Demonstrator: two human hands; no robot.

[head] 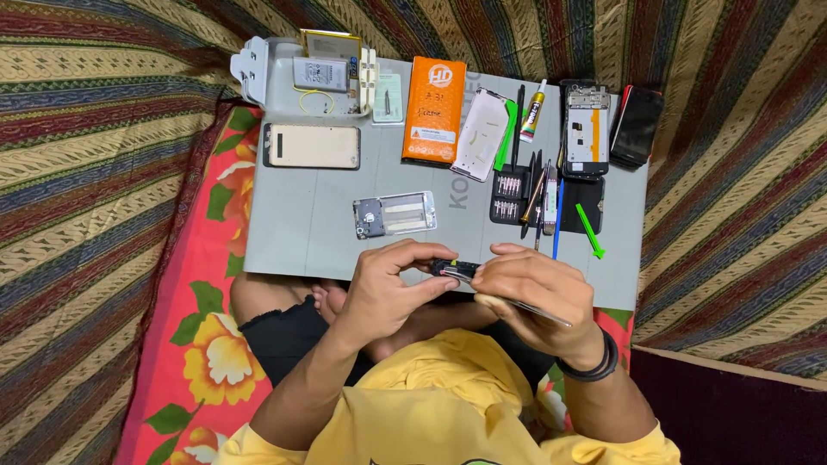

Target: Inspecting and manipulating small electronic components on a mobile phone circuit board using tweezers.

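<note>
Both hands grip a phone (482, 284) mid-disassembly: right hand (538, 297) clasped around its body; left hand (383, 288) pinching its end; further prying likely needs the green pry tool (589, 231) beyond the right hand.

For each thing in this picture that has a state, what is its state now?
left hand: closed on the small black part
right hand: gripping the phone, edge-on
small black part: pinched at the phone's end
phone: held above the lap
silver phone frame: opened, lying flat on mat
grey mat: flat
orange box: closed, flat
glue tube: capped, lying down
</note>
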